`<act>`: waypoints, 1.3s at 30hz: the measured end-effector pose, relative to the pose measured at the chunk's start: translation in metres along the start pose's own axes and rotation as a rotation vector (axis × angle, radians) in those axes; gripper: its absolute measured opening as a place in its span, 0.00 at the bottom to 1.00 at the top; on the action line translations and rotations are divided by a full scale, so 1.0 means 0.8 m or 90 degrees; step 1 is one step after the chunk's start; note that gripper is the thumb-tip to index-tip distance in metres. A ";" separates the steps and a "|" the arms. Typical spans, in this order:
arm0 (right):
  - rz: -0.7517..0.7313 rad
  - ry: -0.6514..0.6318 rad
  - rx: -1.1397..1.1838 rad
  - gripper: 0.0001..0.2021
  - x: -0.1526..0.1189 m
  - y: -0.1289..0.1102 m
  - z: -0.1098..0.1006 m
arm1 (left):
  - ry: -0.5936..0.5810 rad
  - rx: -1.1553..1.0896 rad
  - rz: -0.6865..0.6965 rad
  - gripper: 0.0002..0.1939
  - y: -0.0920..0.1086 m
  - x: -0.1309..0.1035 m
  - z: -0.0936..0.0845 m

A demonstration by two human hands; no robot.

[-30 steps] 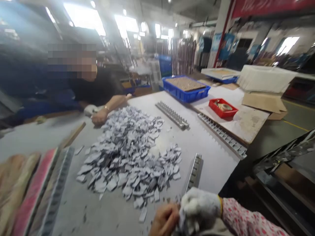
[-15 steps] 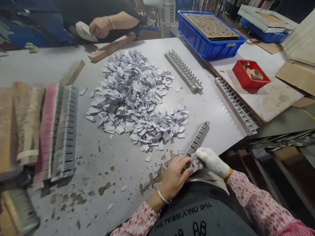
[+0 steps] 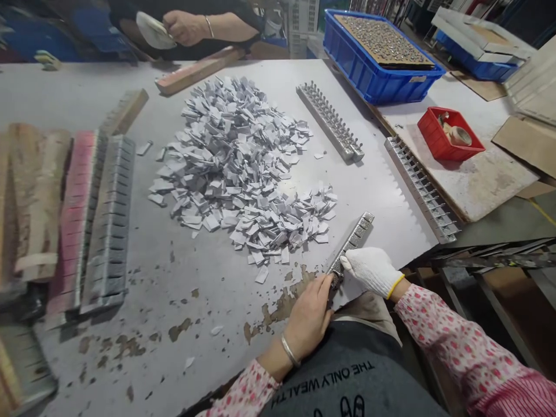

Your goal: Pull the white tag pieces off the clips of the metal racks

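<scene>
Patchy and worn in front, the worktop (image 3: pixel 208 359) carries a slotted metal bar (image 3: pixel 357 230) by its near edge. The bare left hand (image 3: pixel 308 317) grasps the bar's near end, probably steadying it; the gloved right hand (image 3: pixel 371 270) touches its side, grip unclear. White chips (image 3: pixel 243 156) lie heaped beyond, seemingly within reach.

Table (image 3: pixel 156 307): white, with brown worn patches (image 3: pixel 280 304);
Pale chips (image 3: pixel 230 162): loose heap mid-table;
Metal strip (image 3: pixel 358 230): near the front edge;
Slotted bars (image 3: pixel 106 231): side by side, left;
Studded bars (image 3: pixel 329 123): right of the heap;
Pinned bar (image 3: pixel 414 188): along the right edge.
</scene>
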State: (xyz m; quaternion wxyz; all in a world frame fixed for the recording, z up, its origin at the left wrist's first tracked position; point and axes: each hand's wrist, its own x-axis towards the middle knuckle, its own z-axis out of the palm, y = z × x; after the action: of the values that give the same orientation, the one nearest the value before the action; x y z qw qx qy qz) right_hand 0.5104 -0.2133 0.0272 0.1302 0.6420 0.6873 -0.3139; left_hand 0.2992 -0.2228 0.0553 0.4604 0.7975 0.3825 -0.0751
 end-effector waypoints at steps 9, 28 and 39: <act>-0.014 -0.123 -0.022 0.10 0.014 -0.029 -0.037 | -0.010 -0.103 0.007 0.32 -0.013 0.001 -0.009; -0.376 0.289 0.466 0.10 0.006 -0.035 -0.015 | 0.130 -0.463 -0.129 0.14 -0.019 0.025 -0.077; -0.111 -0.264 1.059 0.12 -0.025 -0.046 -0.025 | 0.055 -0.476 0.027 0.20 0.009 0.005 -0.082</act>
State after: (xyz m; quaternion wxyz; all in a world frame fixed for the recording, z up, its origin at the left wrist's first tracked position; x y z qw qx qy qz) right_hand 0.4819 -0.2160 0.0641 -0.2842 0.4037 0.2432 -0.8350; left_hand 0.2916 -0.1711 0.0953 0.7048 0.5843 0.3861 0.1131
